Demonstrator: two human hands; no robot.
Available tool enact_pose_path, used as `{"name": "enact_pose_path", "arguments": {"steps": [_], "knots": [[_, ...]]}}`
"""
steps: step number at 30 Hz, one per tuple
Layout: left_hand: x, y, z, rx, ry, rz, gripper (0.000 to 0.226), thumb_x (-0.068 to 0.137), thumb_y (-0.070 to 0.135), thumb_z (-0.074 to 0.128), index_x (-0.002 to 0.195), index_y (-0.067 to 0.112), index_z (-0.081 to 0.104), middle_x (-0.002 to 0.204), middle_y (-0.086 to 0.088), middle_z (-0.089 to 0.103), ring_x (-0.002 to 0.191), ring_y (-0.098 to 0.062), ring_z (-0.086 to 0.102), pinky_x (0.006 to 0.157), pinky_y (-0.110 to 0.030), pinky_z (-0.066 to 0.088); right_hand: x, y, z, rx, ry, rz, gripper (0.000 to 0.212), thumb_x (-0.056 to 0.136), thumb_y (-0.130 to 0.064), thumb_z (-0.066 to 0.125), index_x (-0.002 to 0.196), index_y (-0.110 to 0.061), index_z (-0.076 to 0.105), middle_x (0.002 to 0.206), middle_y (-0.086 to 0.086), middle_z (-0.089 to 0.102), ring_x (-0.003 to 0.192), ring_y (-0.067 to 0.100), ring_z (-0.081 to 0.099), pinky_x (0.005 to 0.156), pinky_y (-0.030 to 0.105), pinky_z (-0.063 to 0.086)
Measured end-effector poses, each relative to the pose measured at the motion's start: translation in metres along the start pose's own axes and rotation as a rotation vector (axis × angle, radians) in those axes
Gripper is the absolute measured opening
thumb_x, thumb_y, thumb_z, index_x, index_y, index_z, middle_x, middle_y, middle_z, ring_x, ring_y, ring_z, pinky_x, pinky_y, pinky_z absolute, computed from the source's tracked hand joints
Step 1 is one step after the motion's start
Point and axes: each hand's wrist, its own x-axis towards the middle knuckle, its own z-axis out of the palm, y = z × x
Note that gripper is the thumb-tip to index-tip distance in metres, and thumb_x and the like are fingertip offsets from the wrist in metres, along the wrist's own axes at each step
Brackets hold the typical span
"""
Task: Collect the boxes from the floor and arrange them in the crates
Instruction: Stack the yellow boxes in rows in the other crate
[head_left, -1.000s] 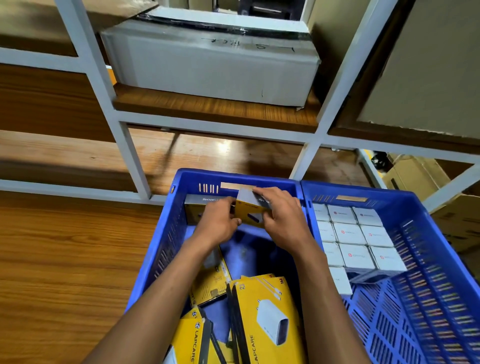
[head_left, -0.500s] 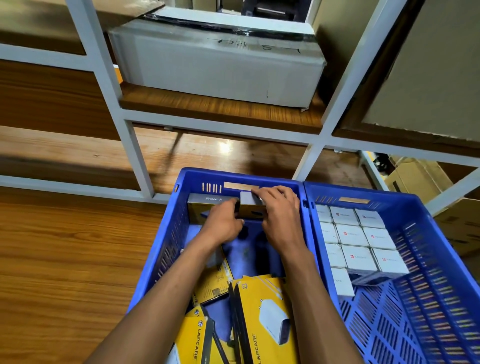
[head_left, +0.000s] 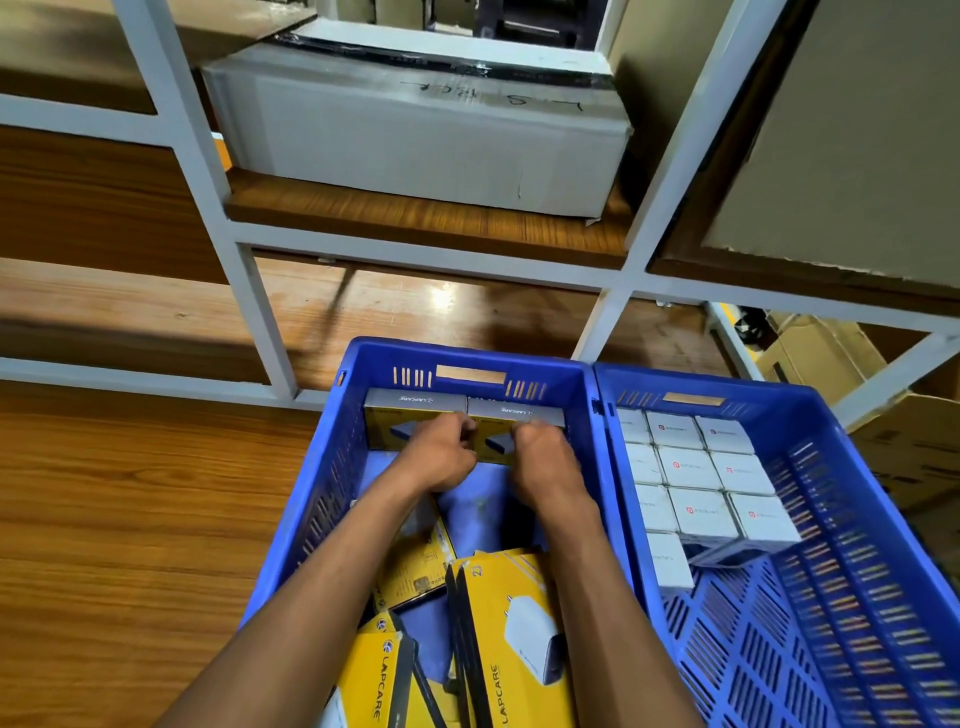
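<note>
Two blue crates stand side by side on the floor. In the left crate (head_left: 358, 467), two yellow and grey Lapcare boxes stand upright, side by side against the far wall. My left hand (head_left: 441, 460) curls its fingers on the left box (head_left: 415, 402). My right hand (head_left: 540, 465) grips the front top edge of the right box (head_left: 517, 411). Several more yellow boxes (head_left: 514, 639) lie loose at that crate's near end. The right crate (head_left: 810, 410) holds several white boxes (head_left: 691, 467) in neat rows at its far left.
A white metal shelf rack (head_left: 431, 249) rises just beyond the crates, with a large grey carton (head_left: 426, 135) on its wooden shelf. Brown cartons (head_left: 821, 353) sit at the right behind the rack. Wood-pattern floor (head_left: 130, 519) spreads to the left.
My right hand has turned the yellow box upright and set it against the crate's far wall beside the first one. Both hands now rest low on the two boxes.
</note>
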Motion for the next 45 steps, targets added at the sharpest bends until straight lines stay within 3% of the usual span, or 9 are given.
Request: {"name": "enact_pose_path", "arguments": {"steps": [6, 11, 15, 17, 25, 30, 37, 40, 45], "knots": [[-0.004, -0.003, 0.0, 0.255, -0.108, 0.048, 0.042, 0.093, 0.015, 0.067, 0.135, 0.02, 0.066, 0.13, -0.005, 0.069, 0.117, -0.024, 0.064, 0.101, -0.036, 0.055, -0.004, -0.006, 0.0, -0.107, -0.264, 0.05, 0.047, 0.1, -0.006, 0.049, 0.147, -0.012, 0.046, 0.145, 0.021, 0.05, 0.133, 0.041, 0.049, 0.107, 0.053, 0.047], [-0.009, -0.008, -0.001, 0.389, -0.198, 0.032, 0.039, 0.094, 0.012, 0.066, 0.133, 0.016, 0.067, 0.138, -0.007, 0.065, 0.124, -0.025, 0.063, 0.105, -0.039, 0.054, -0.002, -0.006, 0.018, -0.197, -0.418, 0.008, 0.054, 0.103, -0.007, 0.045, 0.156, -0.006, 0.033, 0.168, 0.014, 0.018, 0.156, 0.038, 0.011, 0.118, 0.061, 0.031], [-0.013, -0.013, -0.001, 0.569, -0.213, 0.046, 0.034, 0.093, 0.008, 0.064, 0.127, 0.01, 0.064, 0.135, -0.013, 0.061, 0.12, -0.031, 0.062, 0.093, -0.038, 0.054, 0.003, -0.006, 0.014, -0.112, -0.446, -0.024, 0.046, 0.102, -0.012, 0.05, 0.148, -0.01, 0.048, 0.154, 0.016, 0.044, 0.139, 0.034, 0.047, 0.108, 0.047, 0.048], [-0.012, -0.016, -0.003, 0.602, -0.205, 0.031, 0.038, 0.094, 0.008, 0.064, 0.131, 0.011, 0.061, 0.138, -0.013, 0.057, 0.123, -0.033, 0.06, 0.098, -0.04, 0.054, 0.002, -0.005, 0.01, -0.066, -0.481, -0.04, 0.047, 0.101, -0.011, 0.048, 0.148, -0.013, 0.05, 0.15, 0.015, 0.051, 0.132, 0.033, 0.054, 0.105, 0.042, 0.051], [-0.021, -0.013, -0.016, 0.836, -0.31, -0.067, 0.055, 0.089, 0.003, 0.071, 0.141, 0.008, 0.056, 0.146, -0.017, 0.055, 0.128, -0.036, 0.059, 0.104, -0.044, 0.055, -0.009, -0.022, 0.019, -0.165, -0.625, -0.119, 0.041, 0.102, -0.018, 0.042, 0.139, -0.018, 0.059, 0.143, 0.013, 0.058, 0.121, 0.035, 0.058, 0.102, 0.048, 0.051], [-0.026, -0.009, -0.021, 0.854, -0.419, -0.064, 0.073, 0.091, 0.017, 0.077, 0.154, 0.015, 0.04, 0.155, -0.013, 0.046, 0.137, -0.034, 0.052, 0.106, -0.041, 0.051, -0.02, -0.041, 0.031, -0.261, -0.764, -0.189, 0.047, 0.094, -0.028, 0.048, 0.139, -0.021, 0.057, 0.143, 0.008, 0.058, 0.121, 0.034, 0.058, 0.103, 0.048, 0.05], [-0.028, -0.009, -0.019, 0.836, -0.542, -0.052, 0.031, 0.096, 0.029, 0.069, 0.124, 0.018, 0.059, 0.129, -0.006, 0.061, 0.108, -0.029, 0.062, 0.097, -0.042, 0.056, -0.019, -0.048, 0.026, -0.221, -0.805, -0.246, 0.053, 0.101, -0.023, 0.054, 0.153, -0.025, 0.046, 0.154, 0.003, 0.051, 0.129, 0.03, 0.054, 0.108, 0.044, 0.046], [-0.033, -0.007, -0.019, 0.955, -0.59, -0.058, 0.05, 0.093, 0.031, 0.075, 0.139, 0.016, 0.063, 0.135, -0.005, 0.063, 0.115, -0.029, 0.063, 0.096, -0.042, 0.055, -0.019, -0.048, 0.025, -0.216, -0.805, -0.257, 0.055, 0.102, -0.021, 0.053, 0.156, -0.023, 0.043, 0.158, 0.003, 0.047, 0.136, 0.03, 0.051, 0.11, 0.042, 0.043], [-0.039, -0.003, -0.021, 1.073, -0.658, -0.08, 0.058, 0.088, 0.041, 0.081, 0.139, 0.02, 0.064, 0.136, -0.003, 0.063, 0.107, -0.026, 0.059, 0.093, -0.04, 0.052, -0.021, -0.049, 0.024, -0.236, -0.796, -0.278, 0.048, 0.103, -0.027, 0.056, 0.151, -0.018, 0.05, 0.146, 0.007, 0.058, 0.125, 0.029, 0.058, 0.108, 0.045, 0.047]]}}
